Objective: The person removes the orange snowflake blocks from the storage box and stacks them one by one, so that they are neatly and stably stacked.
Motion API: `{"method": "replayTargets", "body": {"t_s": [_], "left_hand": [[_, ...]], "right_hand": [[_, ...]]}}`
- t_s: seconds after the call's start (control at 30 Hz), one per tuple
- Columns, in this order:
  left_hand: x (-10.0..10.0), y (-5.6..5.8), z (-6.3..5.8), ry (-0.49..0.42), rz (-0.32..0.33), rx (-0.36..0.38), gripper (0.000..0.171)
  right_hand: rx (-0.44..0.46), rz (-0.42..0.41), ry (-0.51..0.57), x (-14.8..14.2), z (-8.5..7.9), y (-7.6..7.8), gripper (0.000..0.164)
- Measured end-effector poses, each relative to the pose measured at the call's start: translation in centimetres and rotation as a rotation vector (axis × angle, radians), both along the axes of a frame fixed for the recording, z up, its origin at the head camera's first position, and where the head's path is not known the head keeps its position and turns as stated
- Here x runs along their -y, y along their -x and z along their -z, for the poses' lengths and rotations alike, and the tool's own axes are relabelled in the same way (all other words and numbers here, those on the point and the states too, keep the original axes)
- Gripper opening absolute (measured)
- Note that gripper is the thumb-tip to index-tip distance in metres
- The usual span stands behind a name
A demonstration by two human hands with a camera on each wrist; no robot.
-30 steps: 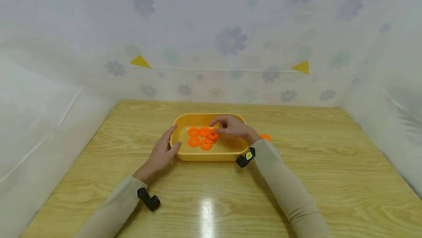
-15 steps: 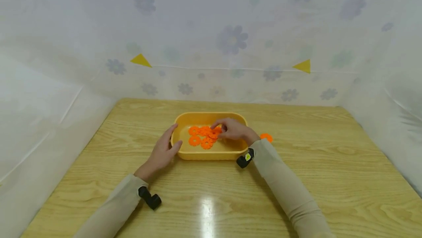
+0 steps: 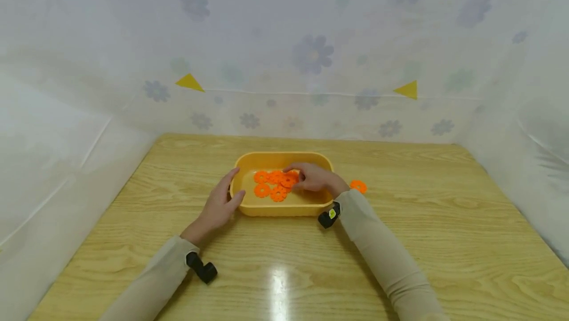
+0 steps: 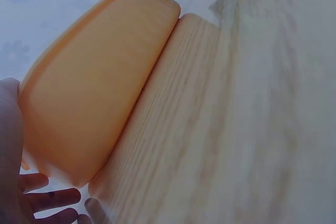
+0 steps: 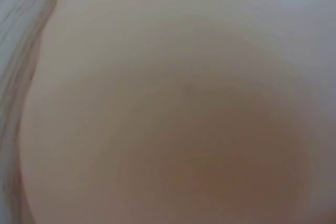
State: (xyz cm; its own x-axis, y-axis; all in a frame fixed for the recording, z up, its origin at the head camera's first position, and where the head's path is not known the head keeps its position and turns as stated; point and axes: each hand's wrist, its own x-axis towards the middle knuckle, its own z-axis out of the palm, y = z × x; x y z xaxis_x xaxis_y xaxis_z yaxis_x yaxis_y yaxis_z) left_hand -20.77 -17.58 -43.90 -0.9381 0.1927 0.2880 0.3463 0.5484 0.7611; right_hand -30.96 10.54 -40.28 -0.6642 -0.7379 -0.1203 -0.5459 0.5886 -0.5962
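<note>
A yellow-orange plastic basin [image 3: 266, 210] stands on the table in the head view, with several flat, notched orange discs [image 3: 262, 190] lying inside it. My left hand [image 3: 217, 206] holds its left end, the thumb at the near rim and the fingers along the outer wall. Those fingers [image 4: 52, 199] also show at the wall's end in the left wrist view. Over the right half of the basin, my right hand [image 3: 313, 178] has its thumb and index finger at the edges of a disc [image 3: 289, 180] on top of the pile. Its other fingers are hidden.
One more orange disc [image 3: 358, 186] lies on the wooden table [image 3: 426, 197], right of the basin. A flower-patterned white curtain [image 3: 284, 113] hangs behind the table and along both sides. The right wrist view is blurred by a pale surface up close.
My right hand has shifted down slightly at the top of the disc pile. The left hand keeps its place on the basin, and the basin has not visibly moved.
</note>
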Motion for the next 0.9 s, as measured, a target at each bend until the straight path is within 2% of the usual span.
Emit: {"method": "replayTargets", "body": {"t_s": [0.33, 0.9], "left_hand": [[-0.19, -0.15, -0.13, -0.016, 0.003, -0.005, 0.062], [-0.17, -0.26, 0.03, -0.001, -0.007, -0.026, 0.059]], "right_hand": [[-0.005, -0.001, -0.046, -0.28, -0.74, -0.51, 0.053], [-0.077, -0.009, -0.123, 0.02, -0.04, -0.6, 0.048]]}}
